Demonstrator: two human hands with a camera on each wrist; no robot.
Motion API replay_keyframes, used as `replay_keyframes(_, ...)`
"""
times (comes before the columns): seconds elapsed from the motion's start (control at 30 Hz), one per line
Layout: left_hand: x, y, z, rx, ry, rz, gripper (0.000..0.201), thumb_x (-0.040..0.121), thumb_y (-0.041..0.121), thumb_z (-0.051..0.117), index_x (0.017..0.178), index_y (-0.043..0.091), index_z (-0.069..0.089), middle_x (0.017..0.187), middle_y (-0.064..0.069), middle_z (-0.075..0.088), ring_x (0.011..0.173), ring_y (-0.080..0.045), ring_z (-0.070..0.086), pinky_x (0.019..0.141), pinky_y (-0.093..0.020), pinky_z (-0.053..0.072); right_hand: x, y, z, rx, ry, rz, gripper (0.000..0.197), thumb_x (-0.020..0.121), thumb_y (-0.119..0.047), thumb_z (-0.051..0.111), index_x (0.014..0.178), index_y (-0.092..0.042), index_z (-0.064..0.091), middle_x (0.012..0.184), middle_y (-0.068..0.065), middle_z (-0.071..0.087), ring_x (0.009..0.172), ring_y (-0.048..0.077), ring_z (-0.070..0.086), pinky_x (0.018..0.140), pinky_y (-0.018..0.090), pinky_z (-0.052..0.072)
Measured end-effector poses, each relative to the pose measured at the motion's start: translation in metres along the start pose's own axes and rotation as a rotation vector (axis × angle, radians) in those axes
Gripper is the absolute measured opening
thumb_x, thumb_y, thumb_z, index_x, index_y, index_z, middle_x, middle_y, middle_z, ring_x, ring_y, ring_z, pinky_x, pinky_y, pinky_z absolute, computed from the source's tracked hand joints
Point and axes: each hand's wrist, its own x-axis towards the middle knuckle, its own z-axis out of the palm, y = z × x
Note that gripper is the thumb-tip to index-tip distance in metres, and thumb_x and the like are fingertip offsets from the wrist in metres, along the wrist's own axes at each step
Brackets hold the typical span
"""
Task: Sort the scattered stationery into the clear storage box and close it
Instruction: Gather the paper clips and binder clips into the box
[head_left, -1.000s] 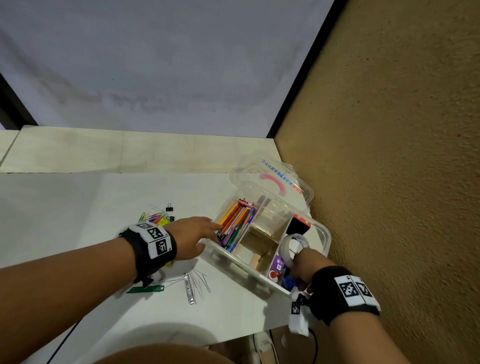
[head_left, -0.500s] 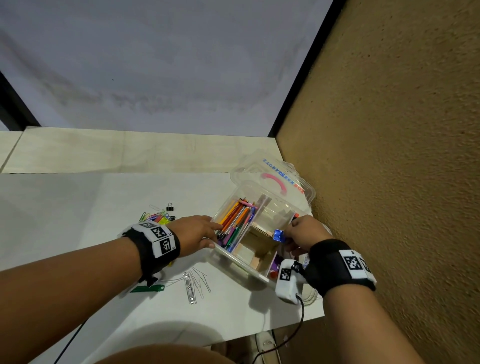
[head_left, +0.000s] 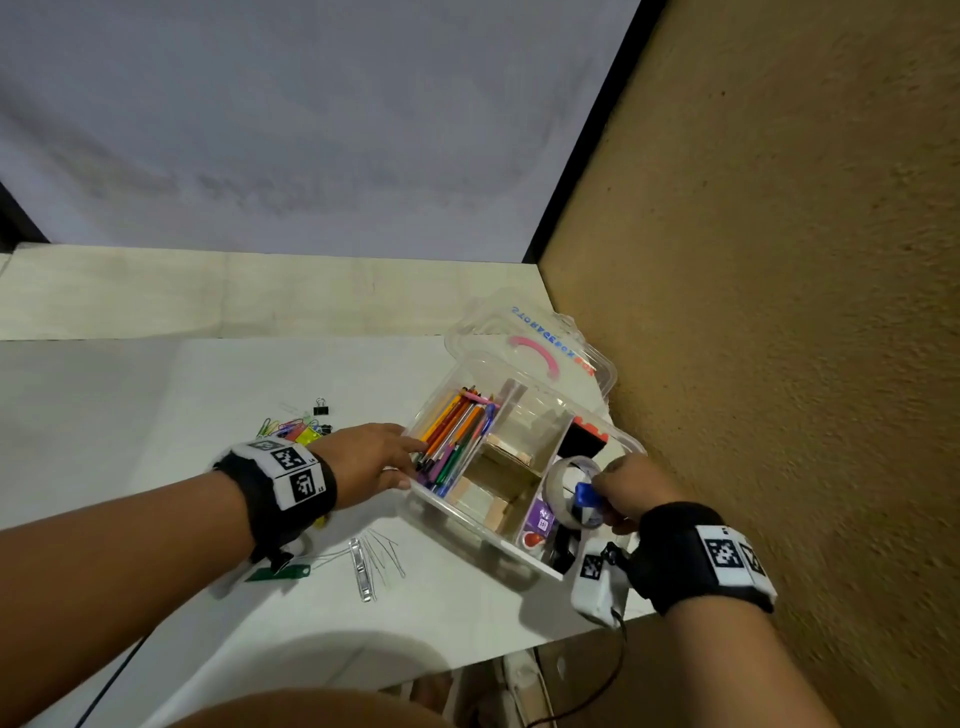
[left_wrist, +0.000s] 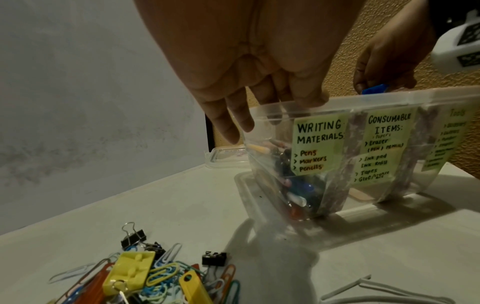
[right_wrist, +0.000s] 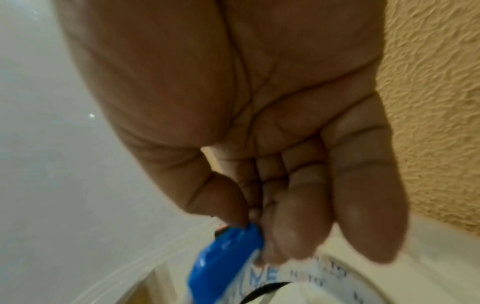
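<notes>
The clear storage box (head_left: 483, 530) stands open near the table's right edge, with its lid (head_left: 530, 332) lying behind it. Coloured pens (head_left: 457, 431) fill its left compartment and a tape roll (head_left: 558, 483) sits in the right one. My left hand (head_left: 410, 462) rests with straight fingers on the box's near left corner. The left wrist view shows that hand (left_wrist: 259, 111) over the box rim (left_wrist: 389, 100). My right hand (head_left: 597, 491) pinches a small blue item (head_left: 587, 493) just above the tape roll. In the right wrist view, thumb and fingertips (right_wrist: 252, 218) hold the blue item (right_wrist: 223, 263).
A heap of paper clips and binder clips (head_left: 296, 428) lies left of my left wrist. A green tag (head_left: 278, 573) and a metal clip with loose wires (head_left: 361, 566) lie nearer me. A textured wall (head_left: 779, 312) stands close on the right, and the table's front edge is near.
My right hand lifted the blue item toward the box's middle, then brought it back over the tape roll in the right compartment. My left hand has stayed on the box corner.
</notes>
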Motion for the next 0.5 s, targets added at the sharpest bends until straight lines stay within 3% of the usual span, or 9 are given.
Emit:
replay_keyframes(0.13,0.001,0.001,0.001,-0.017,0.024,0.001,0.032,0.099,0.033,0.042,0.125,0.028,0.059,0.153,0.017,0.028,0.145,-0.012,0.02,0.117,-0.032,0.023,0.007,0.006,-0.006,0.033,0.093,0.002,0.024,0.089,-0.003,0.046,0.067,-0.007,0.051,0.064,0.013,0.055,0.058,0.027,0.055,0.061,0.035,0.049)
replay_keyframes(0.2,0.0,0.0,0.002,-0.027,0.029,-0.003,0.032,0.098,0.034,0.043,0.125,0.029,0.059,0.153,0.017,0.029,0.145,-0.012,0.02,0.118,-0.032,0.022,0.009,0.009,-0.003,0.012,0.116,-0.011,0.023,0.09,-0.004,0.046,0.068,-0.01,0.05,0.069,0.013,0.057,0.067,0.029,0.059,0.067,0.037,0.053)
replay_keyframes(0.3,-0.001,0.0,0.002,-0.031,0.034,-0.004,0.031,0.098,0.034,0.043,0.124,0.028,0.06,0.152,0.016,0.03,0.145,-0.012,0.021,0.118,-0.033,0.022,0.01,0.013,0.003,0.013,0.105,0.016,0.02,0.088,-0.004,0.048,0.068,-0.005,0.052,0.079,0.022,0.062,0.07,0.033,0.062,0.07,0.039,0.054)
replay_keyframes(0.4,-0.001,0.001,0.002,-0.034,0.033,-0.006,0.031,0.099,0.033,0.043,0.124,0.028,0.06,0.152,0.016,0.029,0.145,-0.012,0.021,0.118,-0.034,0.022,0.018,0.017,0.008,0.02,0.151,0.01,0.021,0.086,-0.002,0.048,0.067,-0.007,0.052,0.092,0.027,0.068,0.084,0.039,0.068,0.08,0.047,0.057)
replay_keyframes(0.5,-0.001,0.001,0.002,-0.04,0.029,-0.009,0.032,0.099,0.033,0.043,0.124,0.027,0.06,0.153,0.017,0.029,0.144,-0.012,0.021,0.118,-0.033,0.022,0.023,0.018,0.013,0.001,0.157,0.013,0.015,0.087,-0.006,0.051,0.075,-0.002,0.059,0.097,0.024,0.07,0.091,0.037,0.068,0.083,0.044,0.057)
